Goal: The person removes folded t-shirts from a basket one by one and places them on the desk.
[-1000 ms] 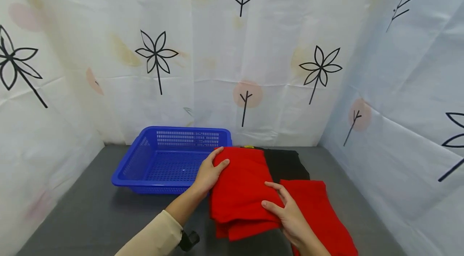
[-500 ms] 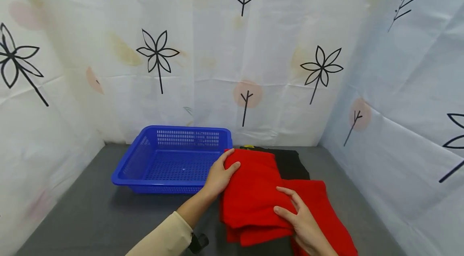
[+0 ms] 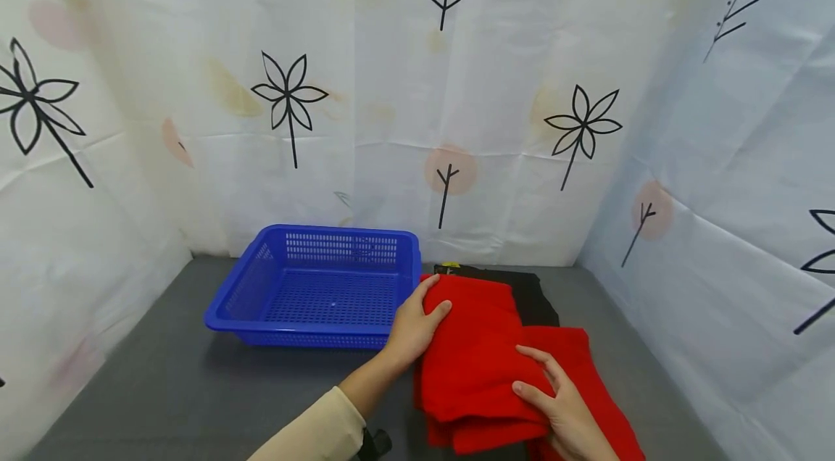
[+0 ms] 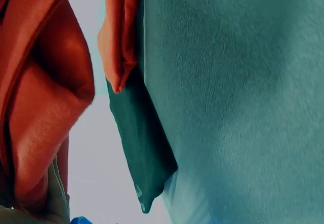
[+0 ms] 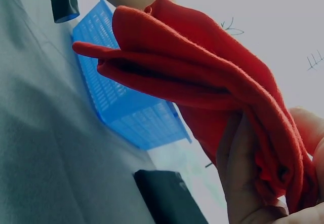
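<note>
A folded red cloth (image 3: 479, 359), seemingly a garment, is held up off the table between both hands. My left hand (image 3: 414, 323) grips its left side, thumb on top and the other fingers partly hidden. At its lower right edge my right hand (image 3: 561, 403) pinches the layers. The right wrist view shows fingers (image 5: 240, 168) underneath the folded layers (image 5: 202, 77). Beneath and to the right lies another red folded cloth (image 3: 593, 388) on the table. Behind it, a black folded cloth (image 3: 531, 294) is partly covered from view.
A blue perforated plastic basket (image 3: 313, 330) stands at the back left, close to my left hand, with nothing seen inside. The grey table (image 3: 150, 381) meets white patterned curtains (image 3: 365, 106) at the back and both sides.
Both hands have carried the folded red cloth to the right and slightly toward me, away from the basket and further over the other red cloth. The basket and the cloths on the table stay put.
</note>
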{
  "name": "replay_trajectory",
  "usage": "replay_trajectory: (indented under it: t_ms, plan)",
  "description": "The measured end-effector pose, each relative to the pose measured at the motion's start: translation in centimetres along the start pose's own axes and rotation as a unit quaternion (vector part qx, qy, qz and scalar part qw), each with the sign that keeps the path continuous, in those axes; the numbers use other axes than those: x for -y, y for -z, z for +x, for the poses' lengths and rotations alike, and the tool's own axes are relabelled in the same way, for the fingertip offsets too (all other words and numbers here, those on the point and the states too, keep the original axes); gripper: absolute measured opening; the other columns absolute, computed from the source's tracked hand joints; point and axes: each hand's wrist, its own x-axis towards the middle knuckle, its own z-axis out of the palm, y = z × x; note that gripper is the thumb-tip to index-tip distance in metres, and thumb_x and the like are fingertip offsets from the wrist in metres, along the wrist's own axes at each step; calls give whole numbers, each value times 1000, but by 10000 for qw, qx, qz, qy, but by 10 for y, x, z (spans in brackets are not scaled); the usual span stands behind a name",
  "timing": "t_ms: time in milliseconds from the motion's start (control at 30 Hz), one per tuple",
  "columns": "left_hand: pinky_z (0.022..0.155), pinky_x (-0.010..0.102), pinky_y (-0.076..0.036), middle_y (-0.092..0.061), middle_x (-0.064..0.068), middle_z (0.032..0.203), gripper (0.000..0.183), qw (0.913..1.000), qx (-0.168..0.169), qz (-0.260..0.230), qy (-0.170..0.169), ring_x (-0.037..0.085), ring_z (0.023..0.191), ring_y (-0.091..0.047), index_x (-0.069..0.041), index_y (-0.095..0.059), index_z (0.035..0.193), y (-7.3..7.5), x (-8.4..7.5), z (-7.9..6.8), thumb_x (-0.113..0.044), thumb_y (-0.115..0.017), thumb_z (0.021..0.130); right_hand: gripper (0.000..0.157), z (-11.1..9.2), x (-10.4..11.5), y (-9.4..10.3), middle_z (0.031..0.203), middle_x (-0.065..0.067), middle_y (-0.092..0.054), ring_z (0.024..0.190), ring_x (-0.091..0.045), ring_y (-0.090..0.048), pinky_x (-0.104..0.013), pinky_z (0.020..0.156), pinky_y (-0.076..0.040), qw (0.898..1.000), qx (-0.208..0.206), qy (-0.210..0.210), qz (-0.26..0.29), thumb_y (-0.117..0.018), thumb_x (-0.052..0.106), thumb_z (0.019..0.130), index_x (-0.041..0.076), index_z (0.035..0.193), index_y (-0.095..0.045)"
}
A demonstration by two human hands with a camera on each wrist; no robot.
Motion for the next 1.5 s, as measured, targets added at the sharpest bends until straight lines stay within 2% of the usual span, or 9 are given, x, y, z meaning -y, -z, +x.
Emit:
replay_trajectory:
  t_ms: [200,400,567,767,933,1233,1500]
  plan:
    - [97,52,-50,-59,14,135,54,9997,-2,187,-124,30,114,-60,-18,-45,148,-12,1,-1,-26,-62,97,62,0,-10,8,140,-18,-37,109,-28,-51,-39,87,-52,9998,-46,-93,-169,-64,18,95,9,147,-32]
    - [99,51,-49,-58,14,136,55,9994,59,215,-267,30,117,-59,-16,-45,148,-22,6,-3,-25,-62,97,62,-1,-20,14,141,-19,-36,109,-30,-50,-41,85,-54,9990,-153,-298,-292,-65,21,94,9,146,-33]
    - [100,53,-48,-58,15,135,54,9980,-40,418,-479,31,118,-58,-13,-47,146,-29,11,-4,-22,-64,96,63,0,-29,17,140,-19,-40,111,-30,-50,-45,88,-53,9985,-97,-402,-359,-65,23,94,8,146,-32]
    - [101,52,-47,-58,15,136,53,9972,8,564,-484,30,117,-59,-11,-48,145,-36,20,-7,-21,-64,95,65,1,-39,21,138,-20,-45,109,-29,-51,-47,86,-54,9966,-72,-508,-640,-66,26,94,6,146,-32]
    - [99,51,-49,-60,15,134,52,9964,-12,681,-499,29,115,-60,-12,-50,144,-40,28,-8,-18,-65,94,65,3,-47,25,131,-17,-53,105,-25,-55,-48,87,-54,9946,120,-541,-875,-65,27,95,3,145,-32]
    - [101,51,-48,-58,13,137,53,9956,71,770,-523,28,118,-59,-14,-49,144,-40,37,-8,-19,-67,94,67,1,-52,28,127,-13,-59,103,-21,-59,-47,89,-55,9936,448,-434,-946,-64,29,96,1,147,-31]
    - [99,52,-48,-62,15,131,53,9966,41,699,-431,29,114,-60,-14,-52,142,-35,45,-9,-19,-69,92,66,1,-55,28,133,-19,-55,108,-22,-56,-48,92,-54,9915,717,-378,-1013,-62,29,97,2,148,-31]
